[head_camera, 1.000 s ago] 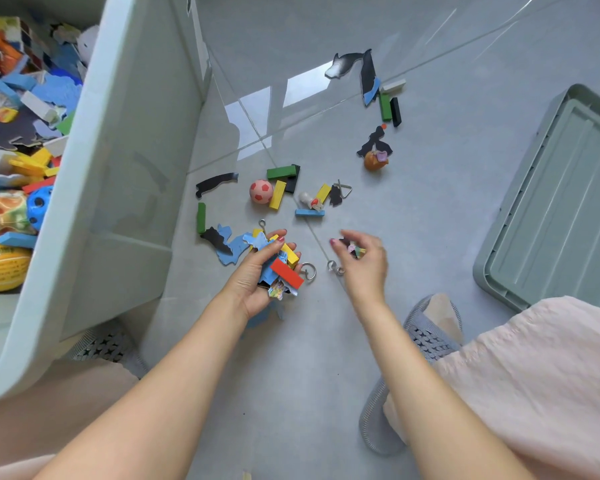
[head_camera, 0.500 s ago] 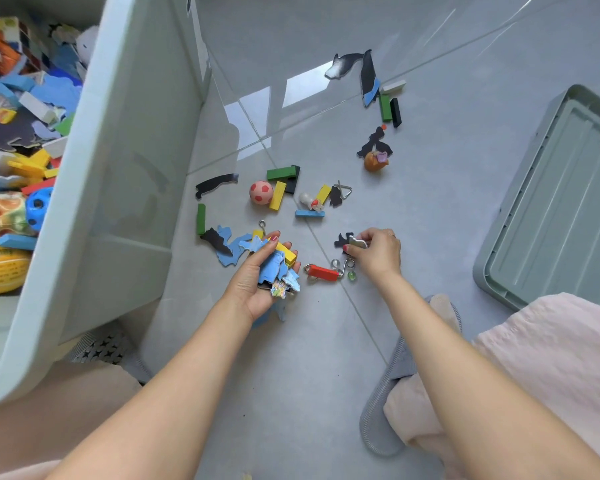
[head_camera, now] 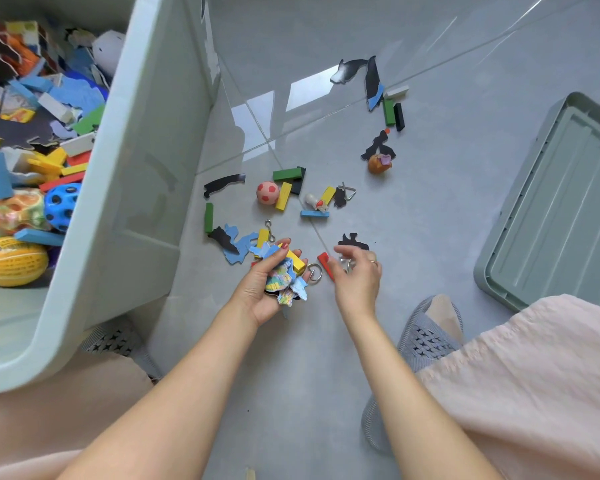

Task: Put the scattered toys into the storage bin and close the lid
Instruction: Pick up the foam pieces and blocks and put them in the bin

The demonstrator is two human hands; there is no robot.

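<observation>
Your left hand [head_camera: 262, 289] is palm-up with its fingers curled round a handful of flat blue and map-printed puzzle pieces [head_camera: 286, 284], a yellow wooden block [head_camera: 297, 262] lying on top of them. A silver metal ring [head_camera: 314, 271] hangs at the fingertips of that hand. Your right hand [head_camera: 357, 277] hovers just beside it, fingers bent and pinching a red wooden block [head_camera: 325, 265] along with a small metal piece that is too blurred to make out.

More toys lie scattered on the grey tiled floor [head_camera: 447, 209] ahead of you: a pink-and-red ball [head_camera: 267, 192], green, yellow and blue blocks, black animal-shaped cutouts and a small orange figure [head_camera: 378, 163]. The pale green plastic storage bin [head_camera: 132, 168] stands open on your left, already holding many toys. Its matching ribbed lid [head_camera: 561, 216] rests on the floor to your right, well apart from the bin.
</observation>
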